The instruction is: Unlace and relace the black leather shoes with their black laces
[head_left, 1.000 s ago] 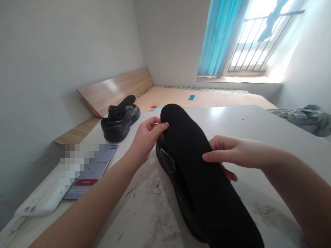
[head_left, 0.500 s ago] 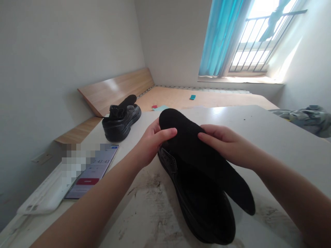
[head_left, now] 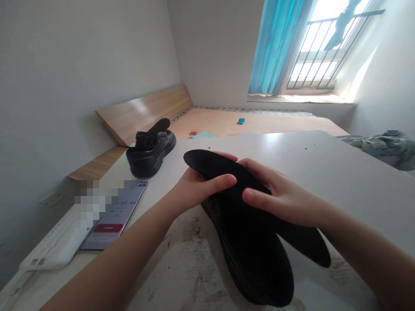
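Both hands hold a black fabric insole (head_left: 223, 169) up in the air, tilted, with its narrow end pointing left. My left hand (head_left: 201, 188) supports it from below, with the thumb across its face. My right hand (head_left: 279, 194) grips it from the other side, and its far end (head_left: 304, 242) sticks out past that hand. Directly below lies a black leather shoe (head_left: 256, 263) on its side, partly hidden by the insole and my hands. Farther left, a second black shoe (head_left: 151, 154) stands with a black insole (head_left: 160, 126) poking up from its opening.
The stained white tabletop (head_left: 324, 172) runs under everything. A phone (head_left: 113, 220) showing a timer lies left, beside a white plastic object (head_left: 52, 246). Beyond the table lies a wooden bed base (head_left: 253, 123). Crumpled cloth (head_left: 385, 149) sits at the right.
The insole has swung round, its narrow end now pointing left rather than up. It has also moved up off the shoe, and more of the shoe now shows. Both hands have drawn closer together.
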`<state>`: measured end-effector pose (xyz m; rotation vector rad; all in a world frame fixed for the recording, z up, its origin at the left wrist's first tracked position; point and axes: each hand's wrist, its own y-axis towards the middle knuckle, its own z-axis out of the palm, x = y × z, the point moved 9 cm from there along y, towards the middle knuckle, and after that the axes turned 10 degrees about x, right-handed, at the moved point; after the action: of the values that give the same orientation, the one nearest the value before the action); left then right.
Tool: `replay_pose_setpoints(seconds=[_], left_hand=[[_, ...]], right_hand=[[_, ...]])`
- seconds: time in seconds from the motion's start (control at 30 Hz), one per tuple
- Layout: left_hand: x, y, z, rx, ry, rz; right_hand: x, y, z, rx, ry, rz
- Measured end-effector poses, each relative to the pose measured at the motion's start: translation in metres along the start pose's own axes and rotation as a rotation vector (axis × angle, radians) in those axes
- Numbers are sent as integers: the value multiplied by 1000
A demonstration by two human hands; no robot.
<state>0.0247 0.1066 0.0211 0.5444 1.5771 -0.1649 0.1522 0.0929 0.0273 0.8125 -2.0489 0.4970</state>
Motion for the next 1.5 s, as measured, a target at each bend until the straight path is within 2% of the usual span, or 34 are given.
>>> replay_pose_setpoints(seconds=[0.1, 0.2, 0.3, 0.37, 0.5, 0.57, 0.73, 1.0, 1.1, 1.2, 1.3, 1.37, 1.43, 1.5], left_hand=[[4, 1, -1, -91, -21, -21], [4, 1, -3, -143, -32, -3], [5, 0, -8, -169, -16, 9], [6, 0, -8, -130, -27, 31], [3, 2, 4, 84, -94, 88], [1, 3, 8, 140, -109, 96], [-1, 4, 9, 118, -153, 88], [3, 3, 9, 100, -31, 23], [2, 2, 8, 142, 173, -34], [-6, -4, 12, 207, 560, -138], [-12, -12, 26, 308, 906, -257], [-15, -15, 41, 360, 1117, -294], [-18, -14, 50, 330, 1326, -342], [-20, -10, 58, 310, 1440, -403]], right_hand=[[1, -3, 1, -27, -157, 31], [-1, -3, -3, -94, -197, 62], [0, -1, -6, -104, -207, 40], [2, -1, -9, -95, -214, 26], [7, -4, -6, -22, -205, -27], [11, -6, -2, 16, -201, -58], [14, -8, 0, -3, -243, -39], [2, -2, 3, 63, -27, 43], [4, -5, -8, 16, -15, 60], [5, -16, -28, -104, 42, 85], [1, -31, -45, -212, 61, 141], [-1, -39, -46, -230, 42, 166], [-1, -47, -43, -241, 11, 167], [0, -54, -38, -260, -47, 168]])
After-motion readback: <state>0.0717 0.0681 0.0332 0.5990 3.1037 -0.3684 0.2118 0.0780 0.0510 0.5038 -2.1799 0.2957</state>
